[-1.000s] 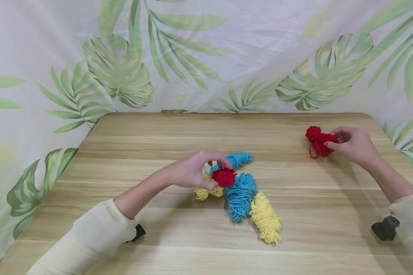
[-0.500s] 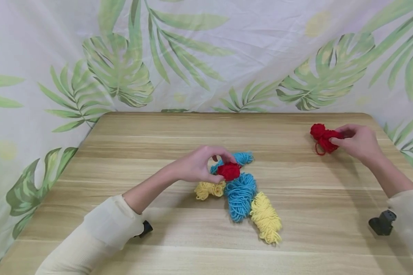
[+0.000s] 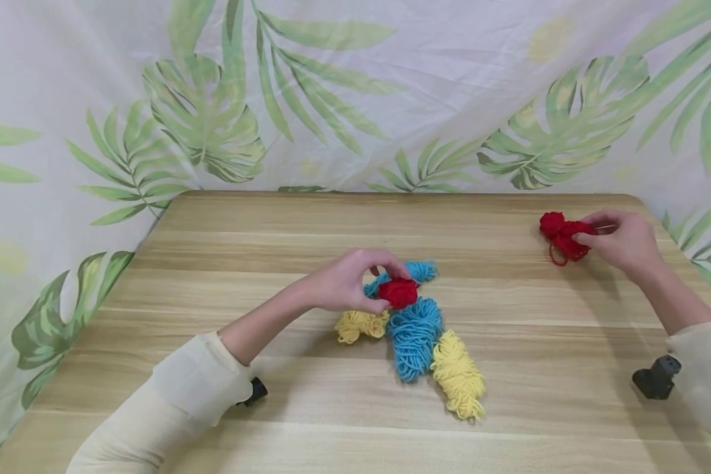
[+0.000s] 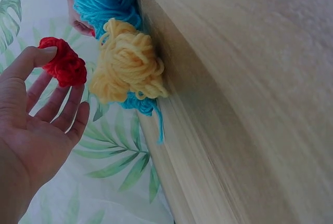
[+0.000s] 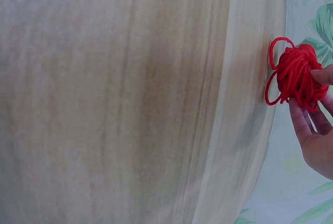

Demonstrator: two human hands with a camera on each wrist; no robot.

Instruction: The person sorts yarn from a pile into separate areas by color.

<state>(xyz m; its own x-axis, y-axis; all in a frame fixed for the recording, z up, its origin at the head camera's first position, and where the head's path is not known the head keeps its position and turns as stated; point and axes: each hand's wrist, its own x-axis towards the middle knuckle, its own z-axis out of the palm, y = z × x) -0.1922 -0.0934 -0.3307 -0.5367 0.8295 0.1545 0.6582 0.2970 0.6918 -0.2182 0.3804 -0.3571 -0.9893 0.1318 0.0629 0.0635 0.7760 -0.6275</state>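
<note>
My left hand (image 3: 355, 283) pinches a small red yarn bundle (image 3: 398, 293) between thumb and fingers, above the pile in the middle of the table. In the left wrist view that red bundle (image 4: 63, 63) is apart from the yellow yarn bundle (image 4: 127, 63). Far off at the right, my right hand (image 3: 625, 243) grips a larger red yarn skein (image 3: 569, 238), a loop of it hanging down. The right wrist view shows this red skein (image 5: 302, 76) with thumb and fingers on it. Beneath and beside the left hand lie a blue skein (image 3: 415, 339) and another blue skein (image 3: 422, 270), partly hidden.
A yellow yarn skein (image 3: 457, 375) lies right of the blue one, and a smaller yellow bundle (image 3: 361, 326) lies to its left. The wooden table (image 3: 272, 224) ends at a leaf-printed cloth (image 3: 332, 99). Black wrist-worn devices (image 3: 656, 378) hang below the sleeves.
My left hand has moved right and slightly up with the small red bundle. My right hand has carried the red skein a little right and away. The blue and yellow yarn stays put.
</note>
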